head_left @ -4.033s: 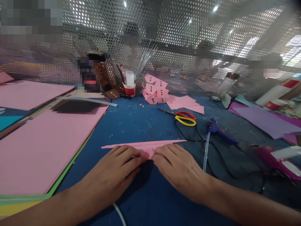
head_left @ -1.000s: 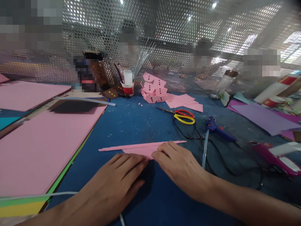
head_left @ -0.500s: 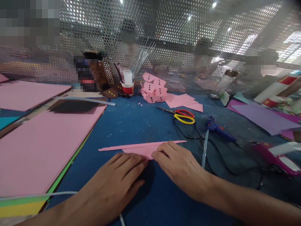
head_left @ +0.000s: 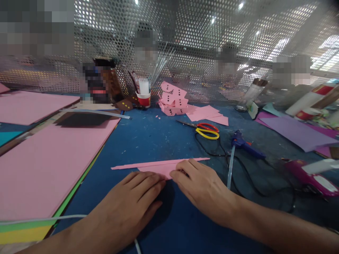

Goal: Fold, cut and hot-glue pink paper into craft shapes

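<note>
A piece of pink paper (head_left: pixel 169 171) lies on the blue table in front of me, with a long narrow folded strip along its far edge. The fingers of my left hand (head_left: pixel 140 197) rest side by side on the paper's near left edge, with the thumb apart below them. My right hand (head_left: pixel 201 187) has its fingers curled and pressed together on the near right part of the paper. Its fingertips hide part of the sheet. Beyond the paper lie scissors (head_left: pixel 208 131) with one red and one yellow handle.
Large pink sheets (head_left: pixel 53 169) are stacked at left. A blue glue gun (head_left: pixel 246 145) with a black cord and a magenta tool (head_left: pixel 309 176) lie at right. Pink dotted pieces (head_left: pixel 173 98) fill a small box beside a paper cup (head_left: pixel 143 99), before a perforated metal screen (head_left: pixel 190 31).
Both hands stay almost where they were on the pink paper, with only a very slight shift to the left. The other things have not moved.
</note>
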### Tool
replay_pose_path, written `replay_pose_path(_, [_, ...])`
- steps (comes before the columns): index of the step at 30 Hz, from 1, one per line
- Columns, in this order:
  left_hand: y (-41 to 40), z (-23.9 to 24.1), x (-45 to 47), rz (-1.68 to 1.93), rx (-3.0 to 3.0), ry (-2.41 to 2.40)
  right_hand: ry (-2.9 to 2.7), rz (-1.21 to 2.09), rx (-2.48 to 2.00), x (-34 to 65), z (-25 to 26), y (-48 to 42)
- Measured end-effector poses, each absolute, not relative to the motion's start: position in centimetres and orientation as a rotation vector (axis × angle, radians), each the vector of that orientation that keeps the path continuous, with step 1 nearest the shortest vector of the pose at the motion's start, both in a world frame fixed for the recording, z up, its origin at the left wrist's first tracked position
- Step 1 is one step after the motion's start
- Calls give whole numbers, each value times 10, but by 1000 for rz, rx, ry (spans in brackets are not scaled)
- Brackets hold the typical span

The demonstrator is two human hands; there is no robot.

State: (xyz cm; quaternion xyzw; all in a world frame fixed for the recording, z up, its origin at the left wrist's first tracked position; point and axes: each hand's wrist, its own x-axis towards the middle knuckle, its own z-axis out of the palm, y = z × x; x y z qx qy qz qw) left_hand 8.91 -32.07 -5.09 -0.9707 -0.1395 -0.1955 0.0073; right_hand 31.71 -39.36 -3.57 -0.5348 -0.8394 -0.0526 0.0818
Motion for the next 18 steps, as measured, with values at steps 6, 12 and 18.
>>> replay_pose_path(6, [-321, -52, 89, -633, -3014, -445, -2559, -253, -1425, 315, -37, -393])
replay_pose_path(12, [-320, -51, 91, -658, -3001, -421, -2645, -283, -1337, 315, -38, -391])
replay_pose_path(18, [-321, -49, 92, -695, -3048, -482, -2721, -298, -1317, 314, -33, -392])
